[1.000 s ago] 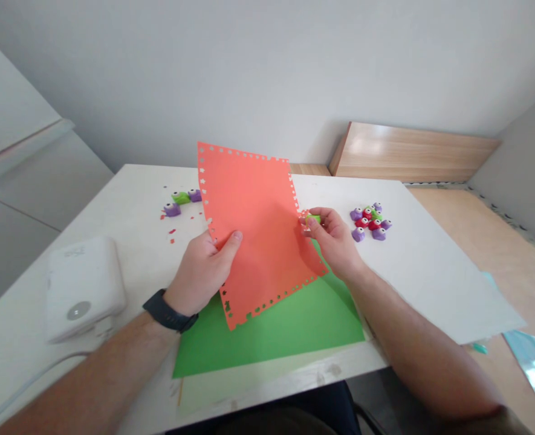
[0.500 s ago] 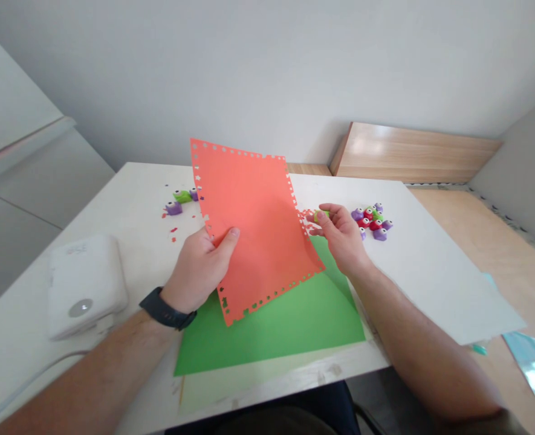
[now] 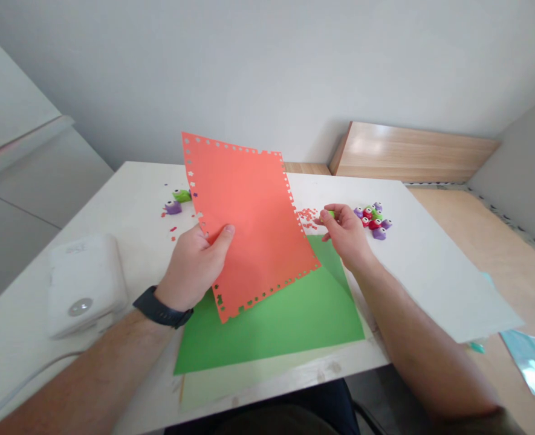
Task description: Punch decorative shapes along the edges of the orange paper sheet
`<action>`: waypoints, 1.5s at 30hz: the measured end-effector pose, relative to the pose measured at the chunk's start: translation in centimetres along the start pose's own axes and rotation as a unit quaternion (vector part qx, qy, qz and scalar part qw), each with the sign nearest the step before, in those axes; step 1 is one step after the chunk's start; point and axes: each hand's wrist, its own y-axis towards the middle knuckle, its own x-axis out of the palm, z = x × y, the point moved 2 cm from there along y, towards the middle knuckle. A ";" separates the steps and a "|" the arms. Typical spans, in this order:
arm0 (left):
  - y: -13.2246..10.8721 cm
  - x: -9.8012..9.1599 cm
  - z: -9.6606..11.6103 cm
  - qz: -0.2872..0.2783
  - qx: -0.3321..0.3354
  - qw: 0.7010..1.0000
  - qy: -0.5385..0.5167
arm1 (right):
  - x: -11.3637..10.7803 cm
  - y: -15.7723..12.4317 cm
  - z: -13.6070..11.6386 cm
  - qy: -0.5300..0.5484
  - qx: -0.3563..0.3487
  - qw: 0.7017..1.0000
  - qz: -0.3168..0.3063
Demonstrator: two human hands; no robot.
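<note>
My left hand (image 3: 194, 266) pinches the left edge of an orange-red paper sheet (image 3: 249, 217) and holds it tilted up above the table; shapes are punched out all along its border. My right hand (image 3: 346, 235) is to the right of the sheet, clear of its edge, fingers closed on a small green paper punch (image 3: 330, 213). Red paper bits (image 3: 309, 216) lie scattered on the table just left of that hand. A cluster of purple, red and green punches (image 3: 372, 220) sits just beyond my right hand.
A green sheet (image 3: 276, 320) lies flat on the white table (image 3: 126, 199) under the raised paper, with a pale sheet beneath it. Green and purple punches (image 3: 179, 201) lie at the far left. A white box-shaped device (image 3: 83, 284) with a cable sits left. A wooden board (image 3: 407, 151) stands behind.
My right hand has drawn the green punch off the sheet's right edge and moved right toward the punch cluster. My left hand lifted and shifted the orange-red sheet slightly left.
</note>
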 end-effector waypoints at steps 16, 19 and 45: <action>-0.1 0.0 0.2 0.008 -0.003 1.000 -0.009 | 0.4 0.6 0.8 -0.009 0.010 0.998 -0.060; -0.1 0.0 0.1 0.008 -0.010 1.000 -0.014 | 0.9 0.5 0.8 0.010 0.024 0.993 -0.111; -0.1 -0.1 0.3 0.010 0.006 1.000 -0.001 | -2.4 2.0 1.3 -0.212 -0.044 0.975 0.058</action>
